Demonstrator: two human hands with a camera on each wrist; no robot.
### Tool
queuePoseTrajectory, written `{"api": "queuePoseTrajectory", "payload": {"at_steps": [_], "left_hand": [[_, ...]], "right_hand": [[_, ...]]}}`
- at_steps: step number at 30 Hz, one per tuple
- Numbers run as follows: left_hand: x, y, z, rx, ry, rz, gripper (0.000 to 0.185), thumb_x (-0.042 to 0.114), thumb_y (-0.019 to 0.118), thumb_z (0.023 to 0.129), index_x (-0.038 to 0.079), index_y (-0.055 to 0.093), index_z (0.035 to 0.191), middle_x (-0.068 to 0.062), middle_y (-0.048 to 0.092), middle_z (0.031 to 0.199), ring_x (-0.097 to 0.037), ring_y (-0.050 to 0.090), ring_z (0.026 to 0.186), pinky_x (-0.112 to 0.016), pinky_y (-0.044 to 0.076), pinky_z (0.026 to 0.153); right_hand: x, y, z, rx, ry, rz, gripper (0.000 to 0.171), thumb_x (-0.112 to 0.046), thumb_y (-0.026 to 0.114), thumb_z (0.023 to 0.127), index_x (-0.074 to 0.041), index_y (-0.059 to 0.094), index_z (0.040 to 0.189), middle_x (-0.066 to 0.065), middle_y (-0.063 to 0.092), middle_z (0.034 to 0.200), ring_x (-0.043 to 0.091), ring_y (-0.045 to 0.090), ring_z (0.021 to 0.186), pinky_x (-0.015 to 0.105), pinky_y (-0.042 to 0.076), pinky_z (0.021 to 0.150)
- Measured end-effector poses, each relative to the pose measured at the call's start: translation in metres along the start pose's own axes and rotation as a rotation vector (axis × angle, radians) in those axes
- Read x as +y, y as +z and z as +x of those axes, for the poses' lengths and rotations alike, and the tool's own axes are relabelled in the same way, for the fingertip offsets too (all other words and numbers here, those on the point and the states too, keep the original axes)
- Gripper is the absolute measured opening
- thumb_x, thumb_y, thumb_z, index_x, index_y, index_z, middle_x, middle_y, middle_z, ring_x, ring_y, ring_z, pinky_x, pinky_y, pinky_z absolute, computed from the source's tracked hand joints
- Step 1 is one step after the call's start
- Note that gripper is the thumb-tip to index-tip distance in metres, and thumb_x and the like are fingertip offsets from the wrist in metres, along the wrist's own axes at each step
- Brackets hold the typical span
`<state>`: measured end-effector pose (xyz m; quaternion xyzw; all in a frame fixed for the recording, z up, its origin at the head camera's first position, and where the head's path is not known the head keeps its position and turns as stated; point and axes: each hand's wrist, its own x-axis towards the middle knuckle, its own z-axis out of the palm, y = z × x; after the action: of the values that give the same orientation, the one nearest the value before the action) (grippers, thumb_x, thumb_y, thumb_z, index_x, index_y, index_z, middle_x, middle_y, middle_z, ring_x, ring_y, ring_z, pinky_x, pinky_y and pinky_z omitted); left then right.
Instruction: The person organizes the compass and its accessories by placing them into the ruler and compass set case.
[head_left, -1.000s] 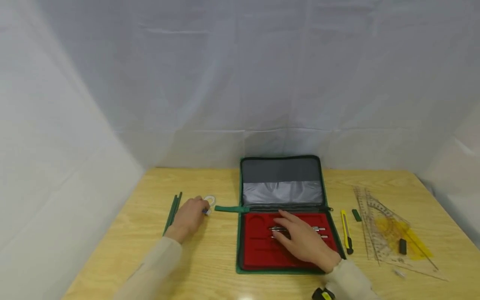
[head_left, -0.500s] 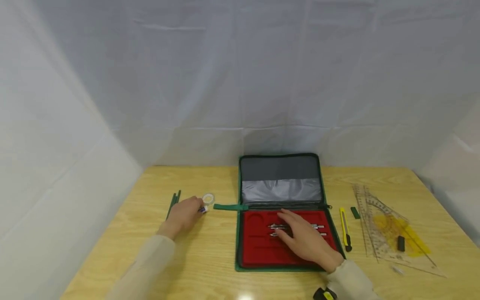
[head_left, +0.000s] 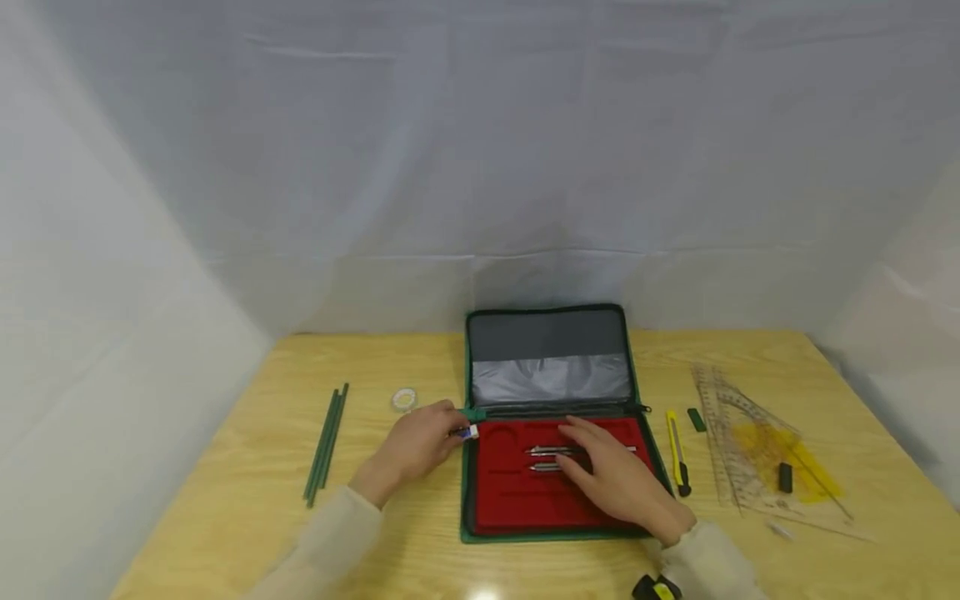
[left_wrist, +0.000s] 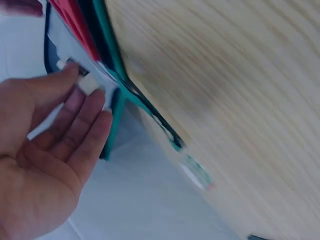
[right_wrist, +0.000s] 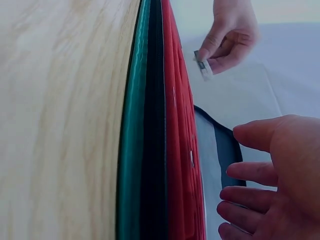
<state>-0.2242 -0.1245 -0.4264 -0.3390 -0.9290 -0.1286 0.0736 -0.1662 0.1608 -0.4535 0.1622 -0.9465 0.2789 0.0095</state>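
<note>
Between thumb and fingers, my left hand (head_left: pixel 420 443) pinches a small white eraser (left_wrist: pixel 89 84) with a dark sleeve. It is at the left edge of an open green zip case (head_left: pixel 467 500), above the table. My right hand (head_left: pixel 618 479) hovers over the case's red tray (head_left: pixel 525 512) with its fingers spread, holding nothing in the right wrist view. Under those fingertips, silver drawing tools (head_left: pixel 543 451), perhaps compasses, lie in the tray, partly hidden by the hand. The grey inner lid (head_left: pixel 551 333) stands raised behind the tray.
Green pencils (head_left: pixel 327 442) and a roll of tape (head_left: pixel 404 399) lie at the left. Right of the case are a yellow utility knife (head_left: pixel 677 450), a green piece (head_left: pixel 697 419), clear set squares (head_left: pixel 723 442), a yellow sheet (head_left: pixel 813 471) and a black block (head_left: pixel 785 477).
My left hand has carried the eraser rightward from near the tape roll to the case's left edge. The right hand stays over the tray. The view has shifted slightly.
</note>
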Motion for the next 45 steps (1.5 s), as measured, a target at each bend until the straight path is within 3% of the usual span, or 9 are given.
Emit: {"api": "queuePoseTrajectory", "payload": {"at_steps": [6, 15, 24, 30, 36, 45], "left_hand": [[0.017, 0.003, 0.001, -0.066, 0.105, -0.016, 0.009, 0.012, 0.072, 0.085, 0.012, 0.071, 0.094, 0.002, 0.058, 0.086, -0.016, 0.059, 0.078, -0.031, 0.050, 0.067], [0.038, 0.007, -0.002, -0.147, 0.146, 0.044, 0.010, 0.016, 0.073, 0.084, 0.015, 0.073, 0.094, 0.004, 0.060, 0.086, -0.014, 0.057, 0.080, -0.028, 0.049, 0.068], [0.045, 0.014, -0.002, -0.122, 0.202, 0.108, 0.012, 0.020, 0.075, 0.081, 0.018, 0.075, 0.093, 0.006, 0.058, 0.080, -0.014, 0.054, 0.078, -0.027, 0.046, 0.068], [0.045, 0.013, -0.004, -0.145, 0.168, 0.063, 0.015, 0.022, 0.073, 0.084, 0.016, 0.073, 0.097, 0.005, 0.060, 0.088, -0.014, 0.055, 0.083, -0.028, 0.048, 0.073], [0.046, 0.007, -0.018, -0.137, 0.115, 0.022, 0.020, 0.026, 0.068, 0.088, 0.012, 0.071, 0.103, 0.003, 0.060, 0.096, -0.014, 0.055, 0.085, -0.029, 0.049, 0.075], [0.054, 0.005, -0.039, -0.156, 0.187, 0.026, 0.033, 0.024, 0.065, 0.091, 0.005, 0.068, 0.117, -0.005, 0.063, 0.121, -0.018, 0.059, 0.110, -0.034, 0.047, 0.092]], "right_hand": [[-0.002, 0.000, -0.003, -0.017, -0.017, 0.003, 0.047, -0.033, 0.058, 0.096, -0.009, 0.053, 0.135, 0.009, 0.040, 0.146, 0.027, 0.041, 0.131, 0.049, 0.038, 0.100], [-0.009, 0.002, -0.007, -0.019, -0.051, -0.030, 0.043, -0.032, 0.060, 0.095, -0.011, 0.057, 0.132, 0.008, 0.041, 0.146, 0.028, 0.043, 0.129, 0.049, 0.039, 0.099], [-0.010, 0.007, -0.010, -0.041, -0.073, -0.023, 0.040, -0.033, 0.061, 0.094, -0.013, 0.060, 0.129, 0.008, 0.042, 0.145, 0.027, 0.043, 0.129, 0.048, 0.039, 0.100], [-0.011, 0.009, -0.013, -0.079, -0.100, -0.023, 0.041, -0.035, 0.059, 0.095, -0.013, 0.059, 0.130, 0.008, 0.041, 0.145, 0.026, 0.042, 0.130, 0.047, 0.039, 0.100], [-0.021, 0.009, -0.017, -0.146, -0.163, -0.029, 0.043, -0.034, 0.058, 0.096, -0.012, 0.056, 0.133, 0.005, 0.038, 0.148, 0.022, 0.038, 0.133, 0.045, 0.037, 0.102], [-0.043, 0.015, -0.025, -0.226, -0.350, -0.131, 0.053, -0.036, 0.055, 0.097, -0.010, 0.046, 0.143, 0.001, 0.035, 0.151, 0.019, 0.032, 0.137, 0.043, 0.034, 0.105]]}}
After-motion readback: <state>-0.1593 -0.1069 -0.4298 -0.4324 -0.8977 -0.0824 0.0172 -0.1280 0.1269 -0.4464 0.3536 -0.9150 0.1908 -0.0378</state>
